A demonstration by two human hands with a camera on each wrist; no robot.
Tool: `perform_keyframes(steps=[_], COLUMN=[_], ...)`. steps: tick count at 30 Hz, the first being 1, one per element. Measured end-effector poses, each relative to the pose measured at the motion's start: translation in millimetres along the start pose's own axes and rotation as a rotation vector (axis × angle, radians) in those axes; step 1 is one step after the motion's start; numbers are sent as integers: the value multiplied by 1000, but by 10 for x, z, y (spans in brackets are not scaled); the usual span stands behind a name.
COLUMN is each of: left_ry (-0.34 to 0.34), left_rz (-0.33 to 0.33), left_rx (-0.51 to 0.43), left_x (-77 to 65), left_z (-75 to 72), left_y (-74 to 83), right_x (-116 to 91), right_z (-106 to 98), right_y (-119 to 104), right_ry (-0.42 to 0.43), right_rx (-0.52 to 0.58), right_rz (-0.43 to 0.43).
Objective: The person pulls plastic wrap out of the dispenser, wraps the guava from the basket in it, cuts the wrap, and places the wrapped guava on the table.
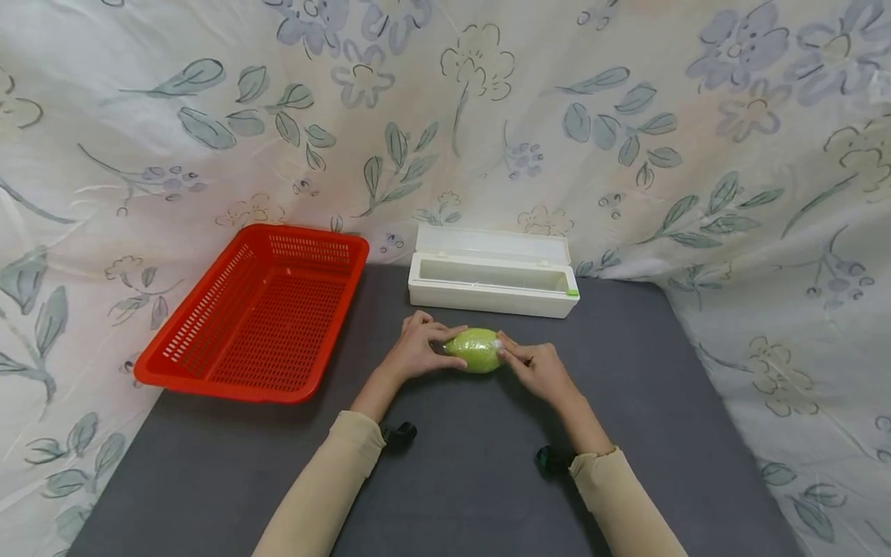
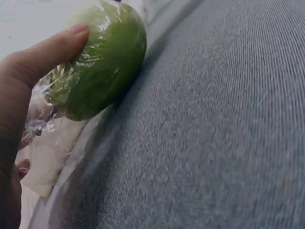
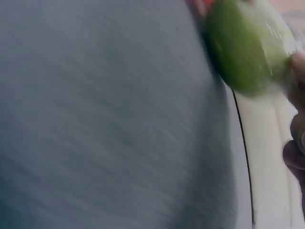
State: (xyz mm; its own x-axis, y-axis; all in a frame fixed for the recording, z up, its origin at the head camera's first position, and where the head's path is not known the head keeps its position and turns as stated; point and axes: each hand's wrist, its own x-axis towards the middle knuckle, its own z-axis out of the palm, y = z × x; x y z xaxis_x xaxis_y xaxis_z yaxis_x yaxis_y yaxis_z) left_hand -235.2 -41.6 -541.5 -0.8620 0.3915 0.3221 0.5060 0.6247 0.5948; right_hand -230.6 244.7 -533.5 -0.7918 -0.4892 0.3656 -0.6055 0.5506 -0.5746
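Note:
A green oval fruit (image 1: 476,350), like a mango, is wrapped in clear plastic film and lies on its side just above the grey cloth. My left hand (image 1: 425,348) holds its left end, with the thumb pressed on the near side and the forefinger on the far side. Loose crinkled film (image 2: 45,126) bunches beside that palm in the left wrist view. At the fruit's other end, my right hand (image 1: 534,365) pinches the gathered film between thumb and forefinger. The right wrist view is blurred, and the wrapped fruit (image 3: 248,52) shows there against the fingertips.
Behind the hands stands a long white box (image 1: 487,298) with its lid (image 1: 494,244) raised and a small green piece (image 1: 572,292) at its right corner. A red slotted basket (image 1: 226,387) sits at the left. Flowered fabric (image 1: 487,116) hangs around the table.

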Motion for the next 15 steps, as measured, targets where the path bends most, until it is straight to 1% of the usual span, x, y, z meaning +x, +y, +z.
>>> perform_keyframes(steps=[2,4,7,9,10,12,15], left_ry=[15,25,22,20,24,32,55], left_rz=[13,16,-8,-29,-32,-34,-27], left_rx=[12,20,40,47,48,52,57], left_x=[-3,-6,-23,-38,-46,-52,-44], left_z=[-9,-23,-29,-28,-27,-25,-21], left_y=[14,30,35,38,40,38,38], right_x=[-43,-48,-32,-20,-16,1,42], right_z=[80,149,238,283,301,328,331], right_y=[-70,-130,-200,-257,-286,-355,-447], right_ry=[63,134,233,277,285,276,227], right_rx=[-88,-198,-344,-406,-429,-468,-498], right_rz=[-35,-83,-137,-156,-164,-178,-191])
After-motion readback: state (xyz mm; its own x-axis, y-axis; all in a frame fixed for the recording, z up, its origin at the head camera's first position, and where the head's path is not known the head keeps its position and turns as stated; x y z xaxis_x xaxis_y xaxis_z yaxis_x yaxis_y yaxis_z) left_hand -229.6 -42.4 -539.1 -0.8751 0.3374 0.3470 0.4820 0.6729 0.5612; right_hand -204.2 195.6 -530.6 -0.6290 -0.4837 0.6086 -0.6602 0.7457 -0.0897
